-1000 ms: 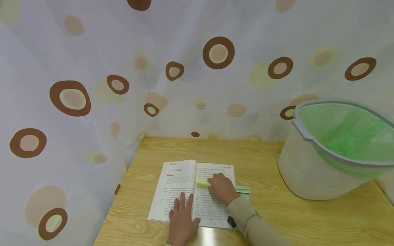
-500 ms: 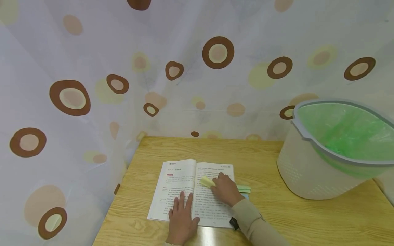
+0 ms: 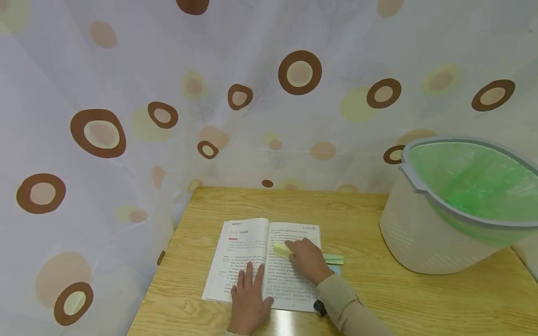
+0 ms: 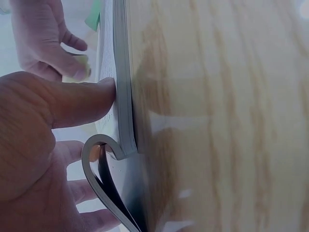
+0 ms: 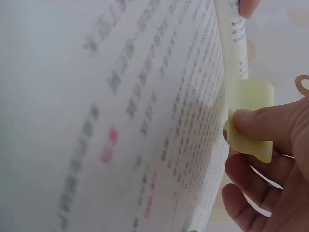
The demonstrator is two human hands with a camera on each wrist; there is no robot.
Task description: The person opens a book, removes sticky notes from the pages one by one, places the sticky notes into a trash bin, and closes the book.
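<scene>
An open book (image 3: 244,280) with printed text lies on the wooden table. Spread across its lower left page near the spine, my left hand (image 3: 250,301) presses the pages down; in the left wrist view its thumb (image 4: 82,101) lies along the book's bottom edge. Over the right page, my right hand (image 3: 310,261) pinches a pale yellow paper strip (image 3: 281,250) between thumb and fingers. The right wrist view shows this yellow strip (image 5: 253,96) curved under the thumb, close to the page near the spine. A green paper strip (image 3: 334,259) juts out past the right page.
Something light blue (image 3: 335,269) peeks out beside the book's right edge. A small black object (image 3: 320,308) sits by my right sleeve. At the right stands a white basket (image 3: 424,242) with a grey rim and green liner. A spotted curtain (image 3: 252,163) hangs behind the table (image 3: 353,205).
The yellow strip lay flat near the spine; its left end has shifted slightly right and the strip now slants. My right hand moved slightly right with it. My left hand stays put.
</scene>
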